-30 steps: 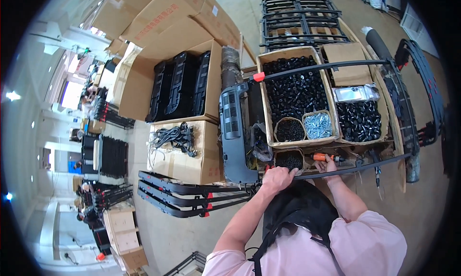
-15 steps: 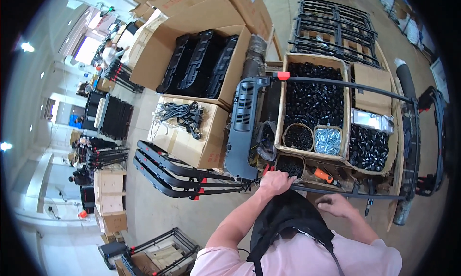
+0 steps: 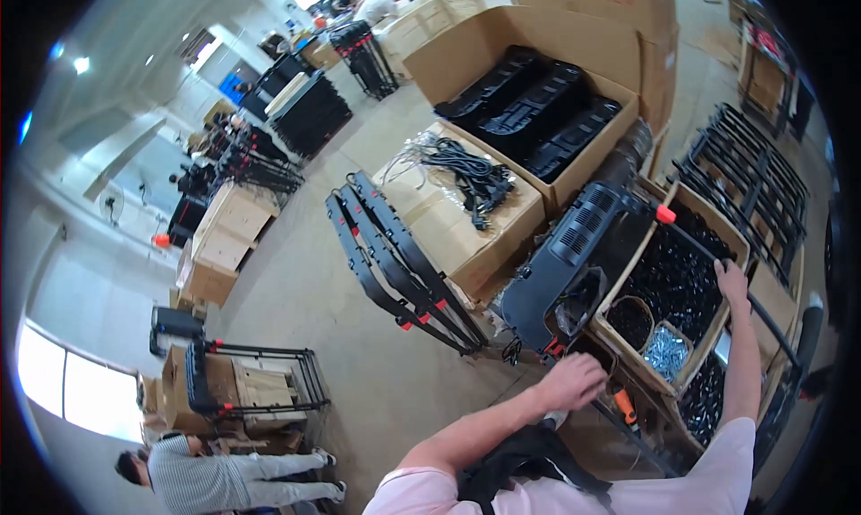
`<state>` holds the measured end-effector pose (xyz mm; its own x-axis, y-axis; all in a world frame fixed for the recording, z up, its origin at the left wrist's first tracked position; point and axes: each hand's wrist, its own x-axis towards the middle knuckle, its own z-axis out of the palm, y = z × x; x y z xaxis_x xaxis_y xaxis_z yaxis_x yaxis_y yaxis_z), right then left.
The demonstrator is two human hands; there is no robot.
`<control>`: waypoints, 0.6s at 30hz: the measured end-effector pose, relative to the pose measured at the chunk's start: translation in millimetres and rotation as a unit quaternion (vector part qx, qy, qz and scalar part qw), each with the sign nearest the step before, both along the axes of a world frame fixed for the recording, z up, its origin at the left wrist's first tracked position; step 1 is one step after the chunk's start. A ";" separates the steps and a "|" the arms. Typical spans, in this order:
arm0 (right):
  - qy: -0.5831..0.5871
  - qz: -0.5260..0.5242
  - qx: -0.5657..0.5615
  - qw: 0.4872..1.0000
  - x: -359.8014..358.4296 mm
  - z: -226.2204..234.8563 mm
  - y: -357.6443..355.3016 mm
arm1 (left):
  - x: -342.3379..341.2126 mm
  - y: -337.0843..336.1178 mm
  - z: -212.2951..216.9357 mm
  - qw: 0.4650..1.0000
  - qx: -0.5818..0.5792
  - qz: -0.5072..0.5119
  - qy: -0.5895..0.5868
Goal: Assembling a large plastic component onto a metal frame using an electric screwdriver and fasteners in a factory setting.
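Observation:
A dark grey plastic housing [image 3: 574, 239] with vent slots has two black tubes running from it, forming a long frame across the parts boxes. My right hand [image 3: 733, 284] is closed around the frame's far tube [image 3: 773, 325], over the box of black parts. At the near side, my left hand [image 3: 574, 382] curls its fingers over the near tube [image 3: 632, 437], close to the red clip [image 3: 553, 346]. An orange-handled tool [image 3: 625, 407] lies beside that tube. Silver screws [image 3: 667, 352] fill a small tray within the parts box [image 3: 619, 358].
An open carton [image 3: 619, 143] of black plastic shells stands beyond the housing. Black cables [image 3: 466, 179] lie on a closed carton. Several similar frames [image 3: 386, 255] lean left of it. Black racks [image 3: 749, 179] are stacked at far right. A person in a striped shirt [image 3: 197, 475] is at lower left.
The view has swung left. My right hand has gone from beside my body out to the far tube and taken hold of it. My left hand stays at the near tube by the red clip.

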<state>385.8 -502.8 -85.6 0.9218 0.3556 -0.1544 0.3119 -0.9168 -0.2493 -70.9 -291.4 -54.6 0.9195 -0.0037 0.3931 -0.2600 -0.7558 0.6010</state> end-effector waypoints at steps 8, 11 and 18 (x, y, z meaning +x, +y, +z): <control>0.080 0.002 0.033 0.996 47.4 -11.9 15.2 | -87.3 -20.3 -76.1 0.764 -0.469 0.170 0.409; 0.066 0.007 0.054 0.996 25.2 23.1 17.7 | -72.0 -15.3 -76.2 0.618 -0.696 0.226 0.289; -0.079 0.139 0.174 0.972 -47.8 159.6 25.8 | -91.5 -18.3 -64.6 0.534 -0.798 0.206 0.186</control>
